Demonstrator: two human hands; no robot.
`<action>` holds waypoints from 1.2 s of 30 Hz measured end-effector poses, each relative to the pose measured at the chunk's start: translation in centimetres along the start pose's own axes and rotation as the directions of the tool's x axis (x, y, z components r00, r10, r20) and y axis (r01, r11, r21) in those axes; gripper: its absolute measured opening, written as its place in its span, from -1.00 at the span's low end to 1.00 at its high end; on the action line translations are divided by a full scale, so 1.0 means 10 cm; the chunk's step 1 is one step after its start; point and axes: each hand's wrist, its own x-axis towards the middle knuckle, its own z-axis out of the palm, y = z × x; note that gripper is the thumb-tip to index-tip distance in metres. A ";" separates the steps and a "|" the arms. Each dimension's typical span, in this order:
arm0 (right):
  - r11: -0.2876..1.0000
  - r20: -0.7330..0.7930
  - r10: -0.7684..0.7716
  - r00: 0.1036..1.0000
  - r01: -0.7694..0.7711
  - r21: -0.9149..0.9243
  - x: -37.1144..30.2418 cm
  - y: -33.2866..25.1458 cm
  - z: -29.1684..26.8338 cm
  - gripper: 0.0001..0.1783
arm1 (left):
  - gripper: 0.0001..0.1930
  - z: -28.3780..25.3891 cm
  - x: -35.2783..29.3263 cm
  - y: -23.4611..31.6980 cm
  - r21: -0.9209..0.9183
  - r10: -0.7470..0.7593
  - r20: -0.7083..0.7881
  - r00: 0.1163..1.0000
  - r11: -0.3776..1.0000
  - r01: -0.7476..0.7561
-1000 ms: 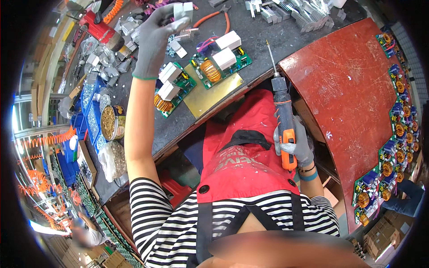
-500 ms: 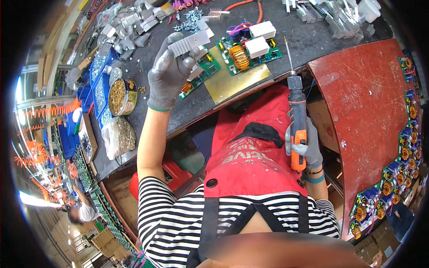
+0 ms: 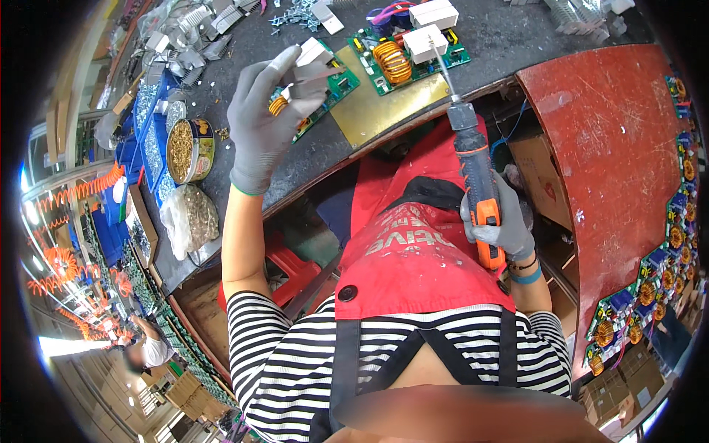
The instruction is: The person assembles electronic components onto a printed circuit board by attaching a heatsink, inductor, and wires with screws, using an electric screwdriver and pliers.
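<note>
My left hand (image 3: 260, 122), in a grey glove, is closed around a silver finned heat sink (image 3: 316, 76), now turned nearly edge-on and partly hidden by the fingers. Just beyond it lies a green circuit board (image 3: 344, 85) with a copper coil and a white block. A second green circuit board (image 3: 380, 80) sits to its right, bearing an orange copper coil and two white blocks. My right hand (image 3: 508, 230), also gloved, grips a black and orange electric screwdriver (image 3: 473, 159). Its long bit points away from me and overlaps a white block in view; contact cannot be made out.
A brass-coloured plate (image 3: 369, 118) lies at the bench's front edge. Leftward stand a tin of small brass screws (image 3: 179, 151), blue trays of screws (image 3: 146, 111) and a plastic bag (image 3: 190, 221). Loose heat sinks (image 3: 196, 44) lie far left; a red board (image 3: 591, 148) is on the right.
My left hand has come slightly nearer and turned the heat sink from broadside to nearly edge-on. The screwdriver has shifted left and tilted, its tip moving over the right circuit board.
</note>
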 end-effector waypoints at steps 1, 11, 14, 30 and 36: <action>1.000 0.023 -0.004 1.000 0.005 -0.026 0.00 0.02 0.00 -0.17 | -0.46 0.06 -0.01 0.01 -0.004 -0.001 0.006 1.000 1.000 0.001; 0.988 0.062 -0.007 0.998 0.017 -0.153 0.04 0.05 0.05 -0.15 | -0.61 0.39 0.06 -0.20 0.564 0.323 0.027 0.946 0.777 -0.282; 0.993 0.057 0.029 0.998 -0.023 -0.117 0.05 0.02 0.06 -0.15 | -0.60 0.43 0.04 -0.14 0.567 0.323 0.025 0.946 0.775 -0.279; 0.997 0.110 0.032 0.993 -0.024 -0.072 0.09 0.11 0.01 -0.01 | -0.65 0.55 -0.02 -0.22 0.553 0.248 -0.014 0.969 0.809 -0.199; 0.996 0.129 0.070 0.989 -0.063 -0.059 0.10 0.06 0.02 -0.07 | -0.66 0.60 -0.04 -0.28 0.519 0.257 -0.032 0.966 0.830 -0.203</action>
